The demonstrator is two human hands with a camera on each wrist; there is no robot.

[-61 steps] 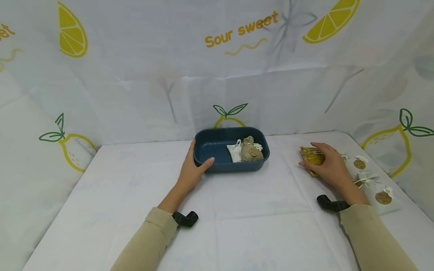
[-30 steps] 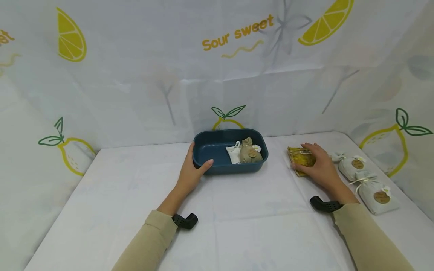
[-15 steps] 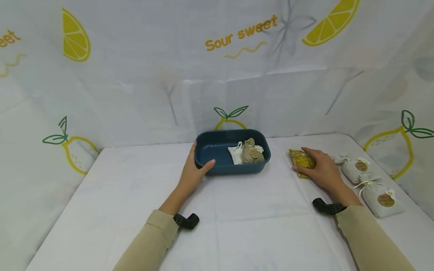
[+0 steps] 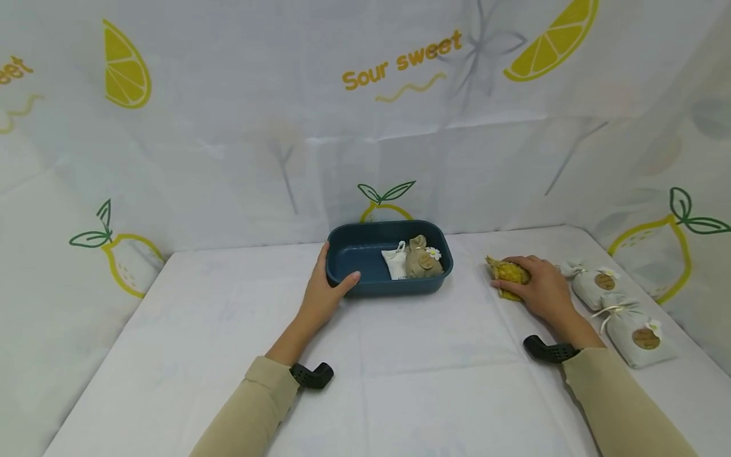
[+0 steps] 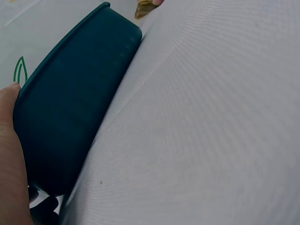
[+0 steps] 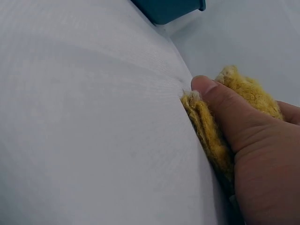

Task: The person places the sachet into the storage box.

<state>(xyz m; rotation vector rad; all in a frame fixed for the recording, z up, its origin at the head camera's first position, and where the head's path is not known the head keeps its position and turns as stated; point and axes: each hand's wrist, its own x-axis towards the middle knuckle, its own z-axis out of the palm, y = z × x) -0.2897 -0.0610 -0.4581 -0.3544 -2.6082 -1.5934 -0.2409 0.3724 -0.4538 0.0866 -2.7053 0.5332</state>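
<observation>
My left hand [image 4: 322, 289] grips the left end of a dark blue rectangular bin [image 4: 394, 287], with the thumb over its front rim and the fingers along its left side. Inside, at the right end, a small white drawstring pouch [image 4: 394, 261] and a tan burlap pouch [image 4: 419, 263] with a white flower lie side by side. To the right of the bin, my right hand [image 4: 542, 285] pinches a fuzzy yellow pouch [image 4: 510, 274] between thumb and fingers. The pouch [image 6: 253, 96] is bunched up between them, close over the white cloth.
Two pale drawstring sachets, a near one [image 4: 636, 333] and a far one [image 4: 594, 285], with round brown labels and white flowers lie right of my right hand. White cloth [image 4: 434, 381] covers the table. A lemon-printed curtain [image 4: 228, 158] stands behind the bin.
My right hand slid the yellow pouch leftward, away from the pale sachets. Its fingers have since drawn together and the pouch, flat before, is now bunched. My left hand stayed on the bin.
</observation>
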